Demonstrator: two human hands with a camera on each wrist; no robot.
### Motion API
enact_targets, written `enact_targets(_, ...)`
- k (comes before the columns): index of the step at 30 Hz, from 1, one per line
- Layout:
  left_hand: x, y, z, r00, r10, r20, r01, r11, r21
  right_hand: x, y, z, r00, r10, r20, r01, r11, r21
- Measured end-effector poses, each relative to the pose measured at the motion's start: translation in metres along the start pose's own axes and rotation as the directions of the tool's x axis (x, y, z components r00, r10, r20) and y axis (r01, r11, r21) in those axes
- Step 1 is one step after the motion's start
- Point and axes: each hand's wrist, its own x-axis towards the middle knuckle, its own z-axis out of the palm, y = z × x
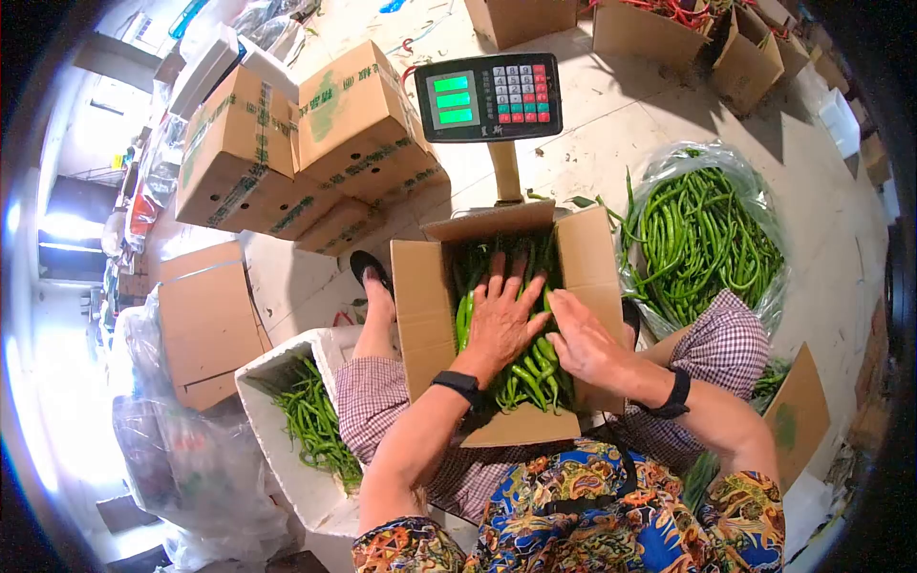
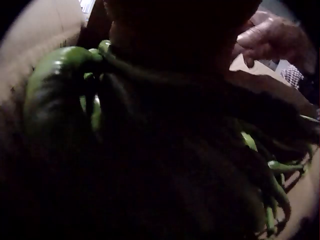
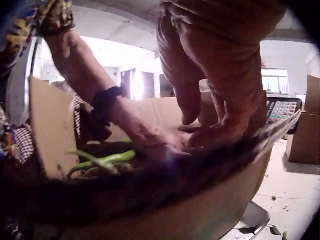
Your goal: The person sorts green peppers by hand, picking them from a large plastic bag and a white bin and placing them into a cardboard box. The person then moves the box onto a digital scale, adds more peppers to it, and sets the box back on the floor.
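An upright cardboard box (image 1: 416,320) with its flaps folded out stands between the person's legs, filled with long green peppers (image 1: 537,382). On top of the peppers, the left hand (image 1: 501,320) lies palm down with its fingers spread. The right hand (image 1: 585,342) is beside it at the box's right side, fingers extended toward the left hand, holding no pepper that shows. In the dark left wrist view, a curved pepper (image 2: 60,85) lies against the cardboard. The right wrist view has the right hand (image 3: 215,65) close over the left hand (image 3: 160,139).
A scale display (image 1: 489,95) on a post stands behind the box. To the right is a clear plastic bag of green peppers (image 1: 707,239); to the left, a white foam box (image 1: 277,435) with more. Taped cartons (image 1: 353,115) are stacked at the back left.
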Motion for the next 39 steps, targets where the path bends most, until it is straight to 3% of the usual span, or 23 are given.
enact_targets(3, -0.005, 0.004, 0.0, 1.0, 0.016, -0.02, -0.017, 1.0, -0.012, 0.021, 0.003, -0.018, 0.994, 0.029, 0.104, -0.038, 0.996, 0.082)
enact_targets(5, -0.005, 0.004, 0.004, 0.994, 0.031, -0.103, -0.03, 0.999, 0.012, 0.033, 0.016, -0.01, 0.99, 0.061, 0.123, -0.056, 0.998, -0.042)
enact_targets(6, -0.004, 0.002, 0.003, 0.997, 0.022, -0.071, -0.023, 1.0, -0.007, 0.044, 0.012, -0.016, 0.935, 0.206, 0.29, -0.198, 0.979, -0.056)
enact_targets(7, -0.006, 0.001, 0.004, 0.997, 0.016, -0.079, -0.017, 1.0, -0.006, 0.054, 0.007, -0.013, 0.936, 0.198, 0.292, -0.189, 0.98, -0.06)
enact_targets(9, -0.005, -0.001, 0.004, 0.996, 0.033, -0.086, -0.031, 0.999, 0.023, 0.07, 0.003, -0.005, 0.881, 0.349, 0.32, -0.306, 0.935, -0.177)
enact_targets(10, -0.004, -0.001, 0.003, 0.999, -0.03, 0.031, 0.03, 0.999, -0.017, 0.067, 0.011, 0.006, 0.954, 0.235, 0.184, -0.201, 0.961, -0.189)
enact_targets(11, -0.003, -0.002, 0.003, 0.999, -0.035, 0.03, 0.036, 0.999, -0.018, 0.067, 0.015, 0.012, 0.954, 0.232, 0.189, -0.197, 0.962, -0.189)
enact_targets(17, -0.006, 0.002, 0.005, 0.989, 0.014, -0.147, -0.014, 1.0, 0.0, 0.065, 0.026, 0.026, 0.969, 0.194, 0.155, -0.142, 0.946, -0.292)
enact_targets(19, -0.004, 0.001, 0.001, 0.997, -0.018, -0.069, 0.015, 0.999, -0.051, 0.068, 0.034, 0.02, 0.957, -0.164, 0.239, 0.222, 0.945, -0.241)
enact_targets(21, -0.005, 0.0, 0.002, 0.997, 0.0, -0.074, -0.001, 1.0, -0.019, 0.062, 0.024, 0.001, 0.942, -0.247, 0.228, 0.3, 0.923, -0.239)
enact_targets(24, -0.002, 0.0, -0.004, 0.997, -0.005, -0.083, 0.001, 0.999, -0.041, 0.058, 0.004, -0.034, 0.918, -0.14, 0.372, 0.221, 0.957, -0.186)
enact_targets(26, -0.001, -0.001, -0.015, 0.997, 0.005, -0.071, -0.009, 0.998, -0.062, 0.057, -0.019, -0.066, 0.955, -0.167, 0.245, 0.17, 0.985, 0.01)
enact_targets(27, -0.002, 0.001, -0.027, 0.998, 0.004, -0.07, -0.008, 0.998, -0.064, 0.055, -0.031, -0.083, 0.955, -0.166, 0.248, 0.169, 0.986, 0.01)
enact_targets(29, -0.007, 0.01, -0.062, 0.996, -0.005, -0.088, -0.017, 0.97, -0.243, 0.048, -0.053, -0.12, 0.97, -0.072, 0.231, 0.036, 0.987, 0.155)
enact_targets(31, -0.018, 0.011, -0.087, 0.997, -0.015, -0.08, -0.014, 0.938, -0.345, 0.036, -0.064, -0.143, 0.95, 0.01, 0.311, -0.09, 0.966, 0.241)
enact_targets(32, -0.025, 0.011, -0.097, 0.998, -0.025, -0.065, -0.006, 0.897, -0.443, 0.029, -0.064, -0.146, 0.948, 0.014, 0.317, -0.094, 0.966, 0.239)
enact_targets(34, -0.037, 0.008, -0.112, 0.998, -0.051, -0.039, 0.024, 0.858, -0.512, 0.014, -0.059, -0.145, 0.902, 0.157, 0.402, -0.32, 0.867, 0.381)
enact_targets(35, -0.043, 0.005, -0.118, 0.997, -0.07, -0.014, 0.049, 0.818, -0.573, 0.007, -0.054, -0.141, 0.901, 0.156, 0.404, -0.322, 0.866, 0.383)
enact_targets(37, -0.05, 0.002, -0.125, 0.997, -0.075, -0.011, 0.056, 0.825, -0.562, -0.003, -0.045, -0.131, 0.899, 0.263, 0.351, -0.39, 0.843, 0.369)
enact_targets(38, -0.055, 0.0, -0.127, 0.995, -0.103, -0.012, 0.079, 0.829, -0.554, -0.007, -0.043, -0.126, 0.884, 0.36, 0.298, -0.462, 0.772, 0.437)
enact_targets(39, -0.058, -0.002, -0.129, 0.991, -0.13, -0.014, 0.102, 0.832, -0.545, -0.007, -0.042, -0.127, 0.883, 0.364, 0.298, -0.465, 0.771, 0.436)
